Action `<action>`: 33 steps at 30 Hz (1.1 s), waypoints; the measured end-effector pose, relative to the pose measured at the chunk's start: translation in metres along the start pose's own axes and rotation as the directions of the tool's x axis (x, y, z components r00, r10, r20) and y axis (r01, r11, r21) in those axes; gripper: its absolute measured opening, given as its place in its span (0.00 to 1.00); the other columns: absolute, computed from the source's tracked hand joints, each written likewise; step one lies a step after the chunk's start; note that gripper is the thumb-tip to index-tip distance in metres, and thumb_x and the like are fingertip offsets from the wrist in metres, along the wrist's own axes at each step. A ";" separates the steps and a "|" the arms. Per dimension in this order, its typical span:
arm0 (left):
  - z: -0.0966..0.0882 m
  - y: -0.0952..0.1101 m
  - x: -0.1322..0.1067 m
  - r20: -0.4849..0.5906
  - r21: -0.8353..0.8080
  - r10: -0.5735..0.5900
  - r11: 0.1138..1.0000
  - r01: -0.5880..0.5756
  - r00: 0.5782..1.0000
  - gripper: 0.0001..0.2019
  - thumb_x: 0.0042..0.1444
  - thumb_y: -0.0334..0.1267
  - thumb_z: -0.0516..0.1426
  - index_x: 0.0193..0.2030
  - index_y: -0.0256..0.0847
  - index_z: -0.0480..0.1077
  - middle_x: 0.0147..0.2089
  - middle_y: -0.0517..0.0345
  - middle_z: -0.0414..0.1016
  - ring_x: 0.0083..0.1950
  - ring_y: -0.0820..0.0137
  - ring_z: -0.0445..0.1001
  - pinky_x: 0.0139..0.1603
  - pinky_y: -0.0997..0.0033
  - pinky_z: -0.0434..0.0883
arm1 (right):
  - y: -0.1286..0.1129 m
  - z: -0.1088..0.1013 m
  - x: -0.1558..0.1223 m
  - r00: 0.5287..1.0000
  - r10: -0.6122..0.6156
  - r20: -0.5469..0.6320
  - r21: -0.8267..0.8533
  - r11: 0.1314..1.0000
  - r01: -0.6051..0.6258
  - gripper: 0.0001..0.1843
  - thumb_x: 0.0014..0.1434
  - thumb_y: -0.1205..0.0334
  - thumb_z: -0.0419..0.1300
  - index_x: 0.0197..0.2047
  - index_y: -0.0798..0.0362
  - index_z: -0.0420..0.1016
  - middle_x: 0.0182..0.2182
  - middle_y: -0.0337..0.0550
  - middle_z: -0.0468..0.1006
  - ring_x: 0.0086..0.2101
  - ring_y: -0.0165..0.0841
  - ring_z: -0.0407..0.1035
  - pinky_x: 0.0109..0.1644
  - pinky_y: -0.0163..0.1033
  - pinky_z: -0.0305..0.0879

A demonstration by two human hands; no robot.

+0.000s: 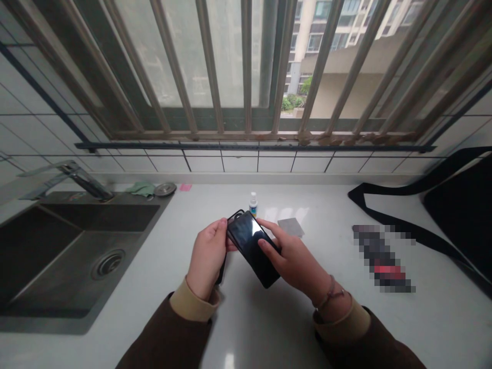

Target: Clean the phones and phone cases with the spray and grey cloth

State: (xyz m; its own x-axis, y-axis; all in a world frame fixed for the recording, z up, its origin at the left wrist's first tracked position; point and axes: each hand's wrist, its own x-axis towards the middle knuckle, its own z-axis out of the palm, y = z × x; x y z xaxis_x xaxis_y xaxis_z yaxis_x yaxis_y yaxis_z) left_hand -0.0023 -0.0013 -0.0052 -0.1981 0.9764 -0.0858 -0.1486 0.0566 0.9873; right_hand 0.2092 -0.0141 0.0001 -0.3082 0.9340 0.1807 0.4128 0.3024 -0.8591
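Above the white counter, my right hand [290, 256] grips a black smartphone [251, 251], with the thumb on its glossy screen and fingers behind it. The phone is tilted, its top pointing up and left. My left hand [209, 256] is closed around a black phone case [221, 274], whose lower end shows beneath the palm. A rim with a rounded opening shows by the phone's upper left corner, where case and phone overlap. How far they touch is hidden. Just behind the phone stands a small white bottle [253, 203], and a grey square cloth [291, 227] lies beyond my right fingers.
At left is a dark sink [126, 241] with a chrome faucet [84, 179]. A green cloth [141, 189], a metal strainer [165, 189] and a pink piece [186, 187] lie behind it. On the right are a pixelated object [380, 261] and a black bag strap [407, 223].
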 end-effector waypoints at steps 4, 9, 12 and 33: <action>0.002 0.000 -0.004 0.028 -0.025 -0.012 1.000 0.013 1.000 0.21 0.60 0.58 0.67 0.38 0.38 0.81 0.31 0.55 0.82 0.27 0.67 0.77 0.28 0.71 0.76 | 0.000 0.002 0.000 1.000 -0.024 0.012 -0.041 0.999 0.024 0.27 0.76 0.50 0.57 0.75 0.42 0.70 0.52 0.50 0.87 0.45 0.45 0.82 0.56 0.56 0.75; 0.007 0.001 -0.009 0.129 -0.059 -0.043 0.997 0.051 0.991 0.21 0.62 0.57 0.67 0.44 0.37 0.81 0.33 0.53 0.82 0.28 0.68 0.78 0.31 0.70 0.80 | 0.005 0.010 0.001 0.988 -0.091 -0.122 -0.067 0.994 0.083 0.26 0.78 0.48 0.55 0.73 0.46 0.73 0.61 0.54 0.83 0.55 0.49 0.79 0.61 0.57 0.73; 0.010 0.001 -0.011 0.150 -0.076 -0.056 0.995 0.068 0.987 0.22 0.61 0.56 0.68 0.48 0.37 0.81 0.34 0.53 0.82 0.30 0.67 0.80 0.33 0.68 0.81 | 0.004 0.014 0.000 0.976 -0.101 -0.195 -0.152 0.986 0.071 0.28 0.78 0.46 0.53 0.70 0.51 0.77 0.47 0.56 0.84 0.45 0.46 0.78 0.53 0.54 0.75; 0.013 0.007 -0.015 0.128 -0.465 -0.104 0.872 0.152 0.986 0.11 0.67 0.41 0.64 0.51 0.41 0.73 0.48 0.50 0.86 0.44 0.65 0.86 0.49 0.61 0.82 | 0.004 0.008 0.000 0.854 0.265 -0.447 0.231 0.957 -0.175 0.42 0.76 0.29 0.38 0.38 0.51 0.81 0.31 0.47 0.81 0.35 0.42 0.74 0.40 0.45 0.67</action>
State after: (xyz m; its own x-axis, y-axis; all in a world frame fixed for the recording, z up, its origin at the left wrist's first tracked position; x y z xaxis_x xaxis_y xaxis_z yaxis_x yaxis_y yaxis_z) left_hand 0.0119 -0.0128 0.0042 -0.0564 0.9839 -0.1698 -0.6105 0.1006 0.7856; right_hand 0.2036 -0.0149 -0.0069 0.2296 0.9630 0.1410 0.2507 0.0815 -0.9646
